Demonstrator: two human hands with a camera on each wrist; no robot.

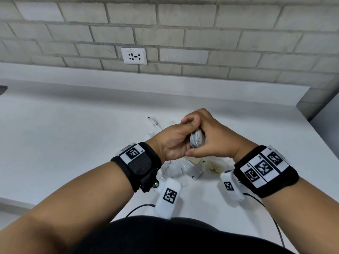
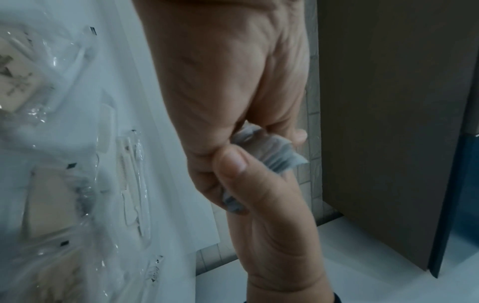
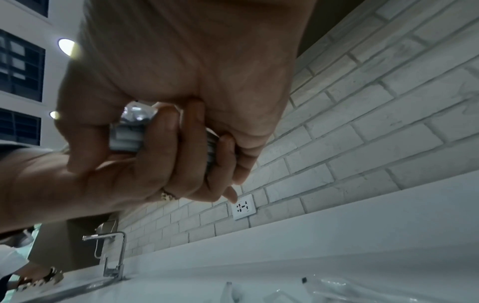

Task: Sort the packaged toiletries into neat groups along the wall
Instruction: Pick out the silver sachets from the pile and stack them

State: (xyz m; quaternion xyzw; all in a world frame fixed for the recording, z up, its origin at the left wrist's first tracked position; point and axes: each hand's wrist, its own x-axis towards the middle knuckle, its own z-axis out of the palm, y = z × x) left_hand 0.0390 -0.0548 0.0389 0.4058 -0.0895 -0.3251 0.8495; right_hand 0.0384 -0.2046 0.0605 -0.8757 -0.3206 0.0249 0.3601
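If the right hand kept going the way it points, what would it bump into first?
Most likely the left hand: the right hand points leftward, and both already clasp the small stack of packets between them.

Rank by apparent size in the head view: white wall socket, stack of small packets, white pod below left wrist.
1. White pod, though nearer the camera.
2. White wall socket.
3. Stack of small packets, mostly hidden by both hands.

Left wristband (image 1: pixel 135 158): square coded marker, small letters "LS" beside it. Right wristband (image 1: pixel 264 168): three coded markers, captions illegible. Socket (image 1: pixel 134 56): red mark, unreadable. Sachet print: illegible.
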